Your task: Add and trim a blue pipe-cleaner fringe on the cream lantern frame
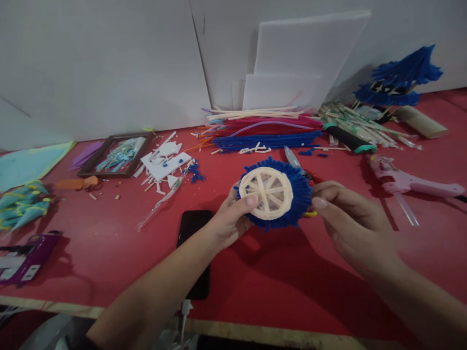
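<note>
A round craft piece (272, 194), a cream spoked wheel ringed with blue fuzzy fringe, is held above the red table (109, 243). My left hand (231, 218) grips its left edge, thumb pressed on the cream rim. My right hand (346, 226) pinches the blue fringe at its right edge, fingers closed together. A pair of scissors (294, 159) lies just behind the piece, partly hidden by it.
A black phone (193, 243) lies under my left forearm. A pink glue gun (412, 182) lies at right. Blue, red and cream pipe cleaners (266, 131) are piled at the back by white foam boards (302, 63). A small frame (116, 155) and white scraps (164, 163) lie at left.
</note>
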Available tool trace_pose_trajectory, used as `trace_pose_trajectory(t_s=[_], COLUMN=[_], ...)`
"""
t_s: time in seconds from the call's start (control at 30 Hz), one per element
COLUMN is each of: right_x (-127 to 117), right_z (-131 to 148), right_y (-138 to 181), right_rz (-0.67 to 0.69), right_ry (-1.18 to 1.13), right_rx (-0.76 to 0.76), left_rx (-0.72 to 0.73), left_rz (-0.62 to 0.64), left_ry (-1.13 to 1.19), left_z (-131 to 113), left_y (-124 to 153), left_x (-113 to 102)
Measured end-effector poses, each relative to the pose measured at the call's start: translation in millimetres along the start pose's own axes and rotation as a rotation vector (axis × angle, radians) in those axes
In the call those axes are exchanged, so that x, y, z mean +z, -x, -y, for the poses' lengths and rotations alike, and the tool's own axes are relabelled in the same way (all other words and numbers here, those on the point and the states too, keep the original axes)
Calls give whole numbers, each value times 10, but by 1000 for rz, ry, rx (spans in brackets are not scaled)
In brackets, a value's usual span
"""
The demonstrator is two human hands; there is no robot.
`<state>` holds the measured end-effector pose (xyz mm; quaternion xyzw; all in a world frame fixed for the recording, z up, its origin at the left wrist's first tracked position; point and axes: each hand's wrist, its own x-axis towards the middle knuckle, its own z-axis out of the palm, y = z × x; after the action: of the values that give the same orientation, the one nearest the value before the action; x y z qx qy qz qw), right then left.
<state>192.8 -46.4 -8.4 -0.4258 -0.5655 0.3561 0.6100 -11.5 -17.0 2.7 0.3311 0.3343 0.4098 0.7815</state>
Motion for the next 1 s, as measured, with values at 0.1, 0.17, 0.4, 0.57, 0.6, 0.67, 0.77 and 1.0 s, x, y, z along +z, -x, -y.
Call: trace_pose_trajectory(t_s=[0.1,0.17,0.4,0.57,0.6,0.67,0.77,1.0], right_x=[10,14,14,30,31,30,16,-123], right_z=[14,17,-1,57,71,89,93,95], right_y=[-8,-8,11,-7,-13,-19,-7,-17], right_rz=[5,0,1,3,5,23,42,10], right_ry=[-11,-12,69,163,183,224,278,416], right_rx=[-6,-11,-79,-137,-148,-174,-198,-423], left_rx=[-13,-35,-45,-3,2,12,9,49], left_rz=[-21,-36,-42,36,46,37,13,-56], left_ry=[0,3,21,20,21,30,30,-6], left_z=[0,-6,-11,-19,-25,-35,-35,32], left_y=[4,12,20,3,2,4,9,-17], left_x=[-10,-18,-42,1,10,18,-1,-60])
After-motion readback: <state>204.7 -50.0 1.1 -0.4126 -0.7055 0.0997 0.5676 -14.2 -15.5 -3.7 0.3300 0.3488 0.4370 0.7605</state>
